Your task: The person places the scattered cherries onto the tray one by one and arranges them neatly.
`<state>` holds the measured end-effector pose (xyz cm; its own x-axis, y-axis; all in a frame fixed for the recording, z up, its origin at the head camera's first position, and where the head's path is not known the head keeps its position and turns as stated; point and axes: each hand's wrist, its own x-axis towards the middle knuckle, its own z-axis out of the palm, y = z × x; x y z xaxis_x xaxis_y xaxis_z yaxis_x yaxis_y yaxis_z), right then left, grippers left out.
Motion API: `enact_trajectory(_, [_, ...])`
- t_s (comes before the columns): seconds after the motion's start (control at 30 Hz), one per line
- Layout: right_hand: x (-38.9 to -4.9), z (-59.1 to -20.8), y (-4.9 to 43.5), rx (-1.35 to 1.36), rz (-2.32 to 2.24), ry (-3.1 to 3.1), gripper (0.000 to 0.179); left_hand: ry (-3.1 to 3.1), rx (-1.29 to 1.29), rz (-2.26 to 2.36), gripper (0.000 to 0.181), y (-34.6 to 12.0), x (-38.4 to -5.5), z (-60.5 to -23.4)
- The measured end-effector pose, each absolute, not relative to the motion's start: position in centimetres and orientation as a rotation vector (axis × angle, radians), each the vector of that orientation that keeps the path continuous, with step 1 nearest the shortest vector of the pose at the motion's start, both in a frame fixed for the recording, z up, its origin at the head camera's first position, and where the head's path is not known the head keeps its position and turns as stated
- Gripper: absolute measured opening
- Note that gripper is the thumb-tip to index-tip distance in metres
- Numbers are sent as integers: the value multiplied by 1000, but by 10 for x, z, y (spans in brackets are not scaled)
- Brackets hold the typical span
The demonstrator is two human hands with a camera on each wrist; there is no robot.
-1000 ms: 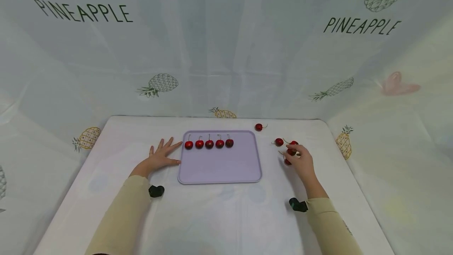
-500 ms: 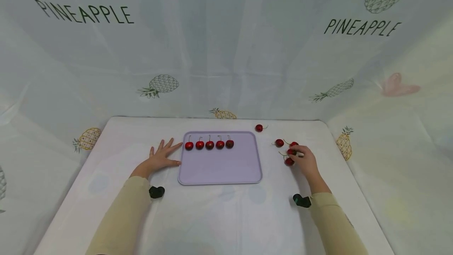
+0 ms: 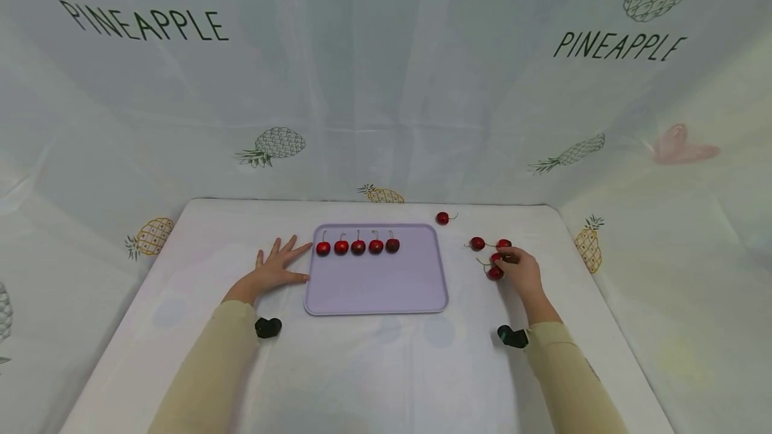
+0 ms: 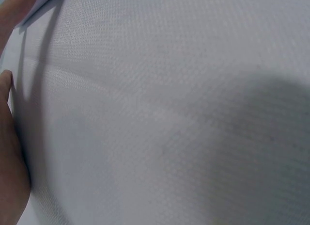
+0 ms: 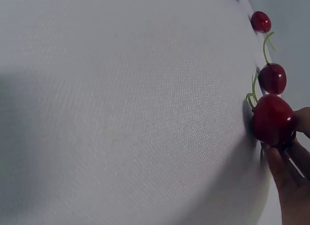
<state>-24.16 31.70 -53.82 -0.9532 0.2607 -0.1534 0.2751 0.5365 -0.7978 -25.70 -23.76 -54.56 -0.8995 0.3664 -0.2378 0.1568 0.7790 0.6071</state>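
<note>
My left hand lies with fingers spread at the left edge of a lilac tray, its index fingertip and thumb tip right at the rim. Several red cherries with stems up form a row along the tray's upper left. To the right of the tray, my right hand pinches a cherry between thumb and fingers, partly covering it. Just below it a stemmed cherry lies close to the fingertips, and it looms large in the right wrist view. Part of the left hand shows at that wrist view's edge.
Behind the right hand lie two more cherries, one at its fingertips and one farther left. Another cherry sits beyond the tray's upper right corner. A white cloth covers the table, and a pineapple-print sheet hangs behind.
The right hand has shifted slightly right, its fingers closing in on a cherry, and the cherry below it shows more fully. The left hand and the row on the tray stay put.
</note>
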Motion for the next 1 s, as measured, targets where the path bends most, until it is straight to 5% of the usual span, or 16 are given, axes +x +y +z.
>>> enact_trajectory(1.0, [-230,-529,242,29,-1805,2749,24,2638,401,825,86,-238,-258,-546])
